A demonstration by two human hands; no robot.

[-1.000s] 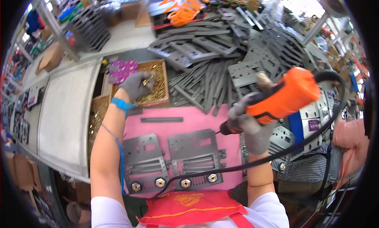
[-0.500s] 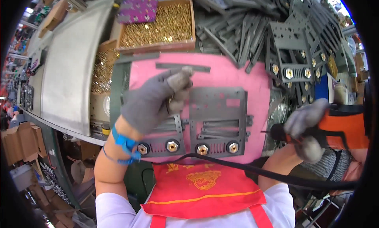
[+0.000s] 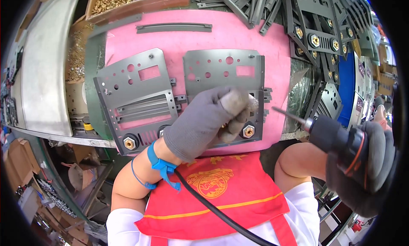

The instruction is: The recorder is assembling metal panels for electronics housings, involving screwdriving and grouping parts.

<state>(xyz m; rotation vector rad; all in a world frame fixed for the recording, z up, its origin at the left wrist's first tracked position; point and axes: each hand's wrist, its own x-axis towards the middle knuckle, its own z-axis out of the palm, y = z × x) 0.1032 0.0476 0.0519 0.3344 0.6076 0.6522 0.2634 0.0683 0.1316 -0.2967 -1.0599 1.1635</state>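
Pink mat (image 3: 128,37) takes up most of the bench, probably so the two grey plates (image 3: 136,99) lie flat side by side, near edge toward the person, with their brass nuts (image 3: 130,142) lined up along that edge within easy reach. Left hand (image 3: 204,122) (grey glove, blue wrist strap) is curled down on the right plate's near edge, fingertips pinched around something small and brassy beside another nut (image 3: 248,130), looks like it's steadying the piece. Right hand (image 3: 366,169) is wrapped tight around the driver (image 3: 336,139), held off to the side, bit aimed at that plate but not touching it.
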